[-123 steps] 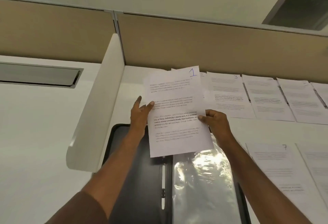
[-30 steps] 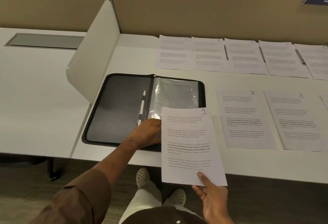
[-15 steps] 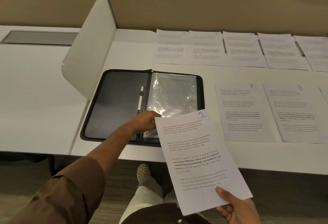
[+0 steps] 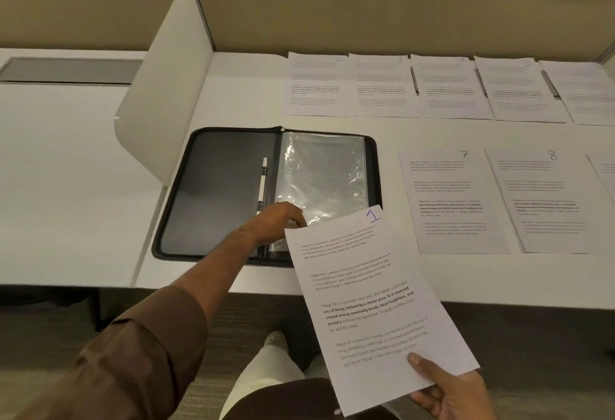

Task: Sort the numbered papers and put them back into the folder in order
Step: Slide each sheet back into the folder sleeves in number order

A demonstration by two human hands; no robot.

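Right hand pinches sheet 1 (near corner) — long axis slanting toward the sleeve; left hand, fingers curled, grips its edge.

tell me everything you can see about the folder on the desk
The folder is a black zip-around case lying open flat on the white desk. Its left half is a plain dark inner cover; a white ring-binder strip runs down the spine; glossy clear plastic sleeves fill the right half. The left hand rests at the sleeves' lower edge. Paper 1 overlaps its near right corner.
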